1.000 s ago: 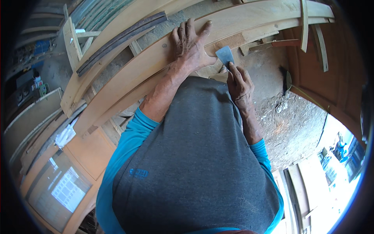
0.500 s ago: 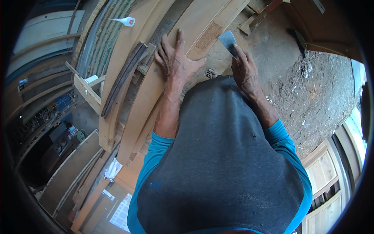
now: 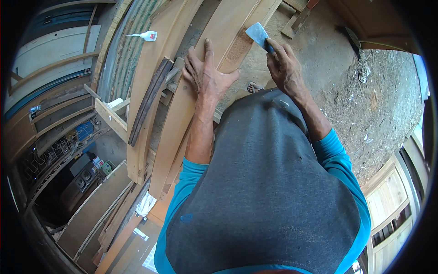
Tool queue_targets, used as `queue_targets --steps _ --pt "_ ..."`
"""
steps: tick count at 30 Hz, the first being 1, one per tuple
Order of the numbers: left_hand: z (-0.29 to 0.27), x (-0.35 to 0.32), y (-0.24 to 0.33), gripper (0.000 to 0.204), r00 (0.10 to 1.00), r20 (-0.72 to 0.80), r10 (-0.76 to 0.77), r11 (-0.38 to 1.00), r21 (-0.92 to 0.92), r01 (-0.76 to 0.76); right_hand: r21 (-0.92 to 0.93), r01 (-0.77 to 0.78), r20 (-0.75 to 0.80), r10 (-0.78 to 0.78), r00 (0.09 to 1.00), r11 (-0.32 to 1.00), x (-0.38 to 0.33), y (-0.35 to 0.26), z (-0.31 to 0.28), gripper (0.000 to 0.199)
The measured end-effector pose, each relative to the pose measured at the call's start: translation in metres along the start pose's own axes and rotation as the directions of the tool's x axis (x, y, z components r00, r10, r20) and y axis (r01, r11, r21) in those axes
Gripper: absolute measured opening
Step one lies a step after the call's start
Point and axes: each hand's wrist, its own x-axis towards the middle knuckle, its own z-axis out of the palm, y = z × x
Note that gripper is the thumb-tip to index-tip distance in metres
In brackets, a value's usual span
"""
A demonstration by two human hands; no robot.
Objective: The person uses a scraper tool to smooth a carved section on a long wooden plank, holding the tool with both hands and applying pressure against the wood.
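Note:
My left hand (image 3: 207,76) lies on a long wooden board (image 3: 230,23), its thumb and fingers spread. In my right hand (image 3: 287,68) is a putty knife (image 3: 257,34), gripped by its handle with the broad pale blade pointing up and left. The blade is close over the board's right edge; whether it touches the wood I cannot tell. Beside my left hand, a strip of brownish sawdust or filler (image 3: 237,49) covers part of the board's right side. Both forearms come out of blue sleeves.
A white glue bottle (image 3: 148,36) with a thin nozzle lies on another board to the left. Dark wooden strips (image 3: 149,102) rest nearby. A crumpled white cloth (image 3: 145,204) sits lower left. Dirt floor with shavings (image 3: 365,100) spreads to the right, with panelled wooden doors (image 3: 388,201) lower right.
My right hand has moved the putty knife a little up and left, toward the board. My left hand stays spread on the wood. The whole view has shifted slightly.

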Motion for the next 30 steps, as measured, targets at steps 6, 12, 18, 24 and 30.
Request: queue_targets --steps 6,12,18,24,30 --pt "-0.001 0.001 0.001 0.123 1.0 -0.015 0.006 0.999 -0.04 -0.006 -0.002 -0.098 -0.007 0.098 0.995 0.995 0.012 0.001 -0.006 0.048" --pt "-0.005 0.0 0.003 0.123 1.0 0.001 -0.019 0.998 -0.054 0.019 -0.104 0.008 0.002 -0.008 1.0 0.995 0.053 0.001 -0.031 0.044" --pt "-0.007 0.004 0.008 0.125 1.0 0.02 -0.013 0.999 -0.037 0.014 -0.265 0.274 0.007 -0.283 0.959 0.924 0.125 0.02 -0.035 0.028" --pt "-0.009 0.003 0.009 0.129 0.999 0.038 -0.022 1.0 0.001 0.022 -0.267 0.39 0.106 -0.375 0.921 0.881 0.158 0.043 -0.031 0.029" --pt "-0.009 0.004 0.008 0.132 0.997 0.071 -0.031 0.999 0.046 0.028 -0.248 0.437 0.226 -0.387 0.894 0.865 0.18 0.063 -0.041 0.034"
